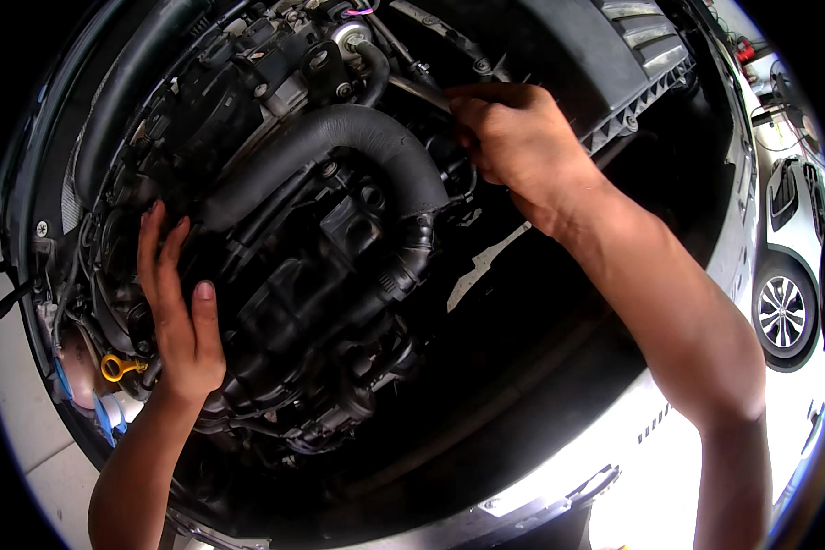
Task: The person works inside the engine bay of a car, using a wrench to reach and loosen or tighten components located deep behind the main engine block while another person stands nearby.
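Note:
My right hand (509, 128) is closed round the end of a slim, shiny metal tool (419, 92). The tool slants up and left toward the far part of the engine; its exact kind does not show. Below and left of that hand, a thick black hose (339, 133) arches over the engine (293, 302) and bends down to a clamped joint (419, 231). My left hand (181, 335) lies with fingers stretched out and apart against the engine's left side, holding nothing. Close to its wrist is a yellow dipstick ring (112, 368).
A black ribbed box (577, 55) stands beyond my right hand. At the lower left are a pinkish reservoir (81, 367) and a blue cap (112, 417). The car's pale body edge (559, 477) curves along the near right. Another white car (788, 275) is parked at the far right.

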`<state>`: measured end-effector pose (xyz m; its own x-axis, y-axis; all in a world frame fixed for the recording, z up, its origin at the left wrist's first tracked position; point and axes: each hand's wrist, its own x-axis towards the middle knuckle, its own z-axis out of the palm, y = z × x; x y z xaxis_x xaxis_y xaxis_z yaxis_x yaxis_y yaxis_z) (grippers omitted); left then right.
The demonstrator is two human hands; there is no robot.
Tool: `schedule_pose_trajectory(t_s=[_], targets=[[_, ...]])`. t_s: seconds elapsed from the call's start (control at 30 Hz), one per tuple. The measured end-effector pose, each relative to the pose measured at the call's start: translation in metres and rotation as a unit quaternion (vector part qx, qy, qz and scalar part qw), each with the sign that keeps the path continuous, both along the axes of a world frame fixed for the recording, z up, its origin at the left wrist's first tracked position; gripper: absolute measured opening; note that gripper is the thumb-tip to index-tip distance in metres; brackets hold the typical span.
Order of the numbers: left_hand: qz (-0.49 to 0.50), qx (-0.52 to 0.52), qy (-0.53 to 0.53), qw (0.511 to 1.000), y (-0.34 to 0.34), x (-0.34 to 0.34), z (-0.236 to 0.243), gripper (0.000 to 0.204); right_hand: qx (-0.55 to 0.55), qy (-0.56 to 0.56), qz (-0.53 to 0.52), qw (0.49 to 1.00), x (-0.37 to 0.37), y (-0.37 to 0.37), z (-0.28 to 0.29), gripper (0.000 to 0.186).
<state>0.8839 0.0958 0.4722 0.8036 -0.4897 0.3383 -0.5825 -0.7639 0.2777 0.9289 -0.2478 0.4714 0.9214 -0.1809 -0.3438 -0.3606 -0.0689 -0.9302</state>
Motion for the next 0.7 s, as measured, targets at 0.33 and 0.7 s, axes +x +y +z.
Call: schedule_pose_trajectory(t_s=[0.33,0.7], targets=[[0.03,0.062,-0.007,0.998,-0.001,-0.001,0.005,0.056,-0.488,-0.407,0.26,0.727,-0.007,-0.065,-0.009,0.028],[0.07,0.083,-0.009,0.994,0.003,-0.007,0.006,0.064,-0.454,-0.346,0.233,0.787,-0.023,-0.038,-0.013,0.046]])
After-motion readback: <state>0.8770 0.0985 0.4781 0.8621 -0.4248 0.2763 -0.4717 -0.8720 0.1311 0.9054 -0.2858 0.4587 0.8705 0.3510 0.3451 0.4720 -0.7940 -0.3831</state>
